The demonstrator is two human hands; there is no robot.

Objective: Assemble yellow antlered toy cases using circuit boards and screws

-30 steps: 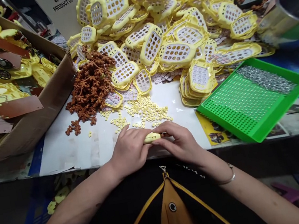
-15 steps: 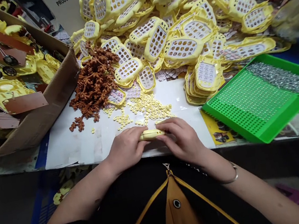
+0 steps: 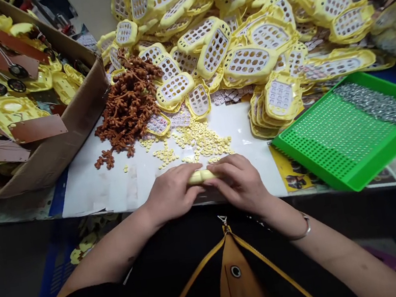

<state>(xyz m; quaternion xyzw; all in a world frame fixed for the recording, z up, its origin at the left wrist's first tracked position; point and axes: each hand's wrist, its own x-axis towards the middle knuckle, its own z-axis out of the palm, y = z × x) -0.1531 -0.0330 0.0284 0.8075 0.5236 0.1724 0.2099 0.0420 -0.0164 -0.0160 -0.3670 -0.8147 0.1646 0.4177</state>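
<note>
Watching from afar, I had the left hand [image 3: 169,192] and the right hand [image 3: 242,181] facing each other, fingers clamped on opposite ends of a pale yellow piece [image 3: 201,176]. It lay level between both sets of fingertips, its middle bare; I could not tell its full shape, as the fingers covered its ends. Just beyond the fingers, small yellow bits [image 3: 202,140] were scattered over a white sheet [image 3: 92,186]. Farther out and left of them stood a heap of brown pieces [image 3: 128,104], with a cardboard box [image 3: 80,106] well to the left. A pile of yellow shells [image 3: 215,51] spread beyond the bits. Right of the fingers I saw a stack of shells [image 3: 280,99], then a green tray [image 3: 325,142] carrying small silvery parts [image 3: 377,104] at its far end.
</note>
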